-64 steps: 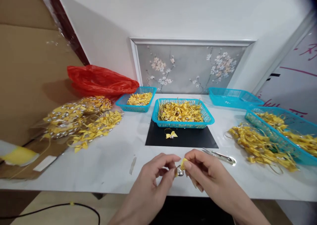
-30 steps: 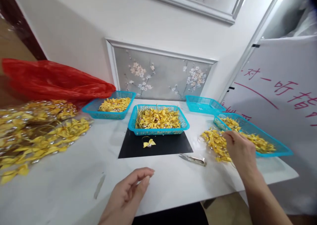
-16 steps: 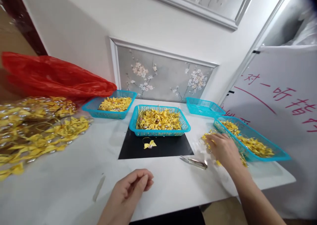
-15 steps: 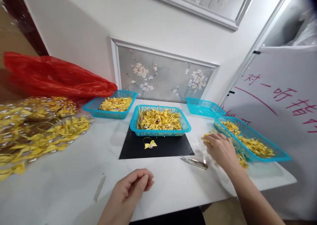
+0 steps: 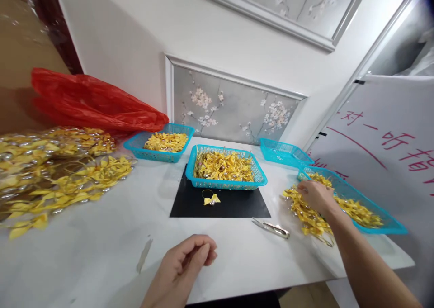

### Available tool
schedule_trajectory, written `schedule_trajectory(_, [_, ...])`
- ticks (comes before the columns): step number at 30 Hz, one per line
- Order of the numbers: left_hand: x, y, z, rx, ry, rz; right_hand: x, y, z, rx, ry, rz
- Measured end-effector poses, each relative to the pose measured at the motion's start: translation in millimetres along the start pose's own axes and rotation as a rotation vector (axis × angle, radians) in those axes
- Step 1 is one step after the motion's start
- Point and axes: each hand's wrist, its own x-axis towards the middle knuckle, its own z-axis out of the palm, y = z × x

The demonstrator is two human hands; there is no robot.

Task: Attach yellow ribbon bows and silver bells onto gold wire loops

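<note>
My left hand [image 5: 186,265] rests near the table's front edge with its fingers curled together; whether anything is in them is hidden. My right hand [image 5: 315,196] reaches out to the right and lies on a loose heap of yellow ribbon bows [image 5: 307,210] beside a blue basket [image 5: 379,224] with more bows in it. Its fingers are bent down into the heap, and I cannot see what they grip. A single yellow bow with a bell [image 5: 211,200] lies on a black mat [image 5: 233,206]. Small metal snips [image 5: 273,228] lie on the table between my hands.
A blue basket of bows [image 5: 195,181] stands behind the mat, another [image 5: 135,146] to its left, and one without bows [image 5: 286,152] at the back right. Bagged bows [image 5: 50,163] and a red plastic bag [image 5: 91,102] fill the left. A white board with red writing [image 5: 389,136] stands at right.
My hands have parted from the bell and bow they held together. The right hand went out to the heap at right, moved toward the snips, then back onto the heap. The left stayed put.
</note>
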Motion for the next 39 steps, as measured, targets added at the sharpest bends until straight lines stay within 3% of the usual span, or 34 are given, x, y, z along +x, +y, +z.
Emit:
schedule_trajectory(10, [-5, 2, 3.0, -0.012, 0.007, 0.040, -7, 6, 2, 0.004, 0.027, -0.065])
schedule_trajectory(14, [-6, 3, 2.4, -0.001, -0.008, 0.042, -11, -2, -14, 0.061, 0.132, -0.104])
schedule_trajectory(18, [-6, 2, 1.3, 0.005, -0.035, 0.036, -17, -40, -45, 0.189, 0.246, -0.211])
schedule_trajectory(23, [-5, -1, 1.9, 0.012, 0.004, 0.057, -12, -122, -77, 0.389, 0.231, -0.498])
schedule_trajectory(29, [-5, -5, 3.2, -0.040, 0.005, 0.092, 15, -200, -81, 0.518, 0.170, -0.585])
schedule_trajectory(34, [-6, -8, 2.8, -0.073, -0.003, 0.088, 29, -221, -74, 0.655, 0.123, -0.531])
schedule_trajectory(39, [-9, -7, 3.9, -0.091, -0.009, 0.075, 22, -207, -85, 0.957, 0.107, -0.454])
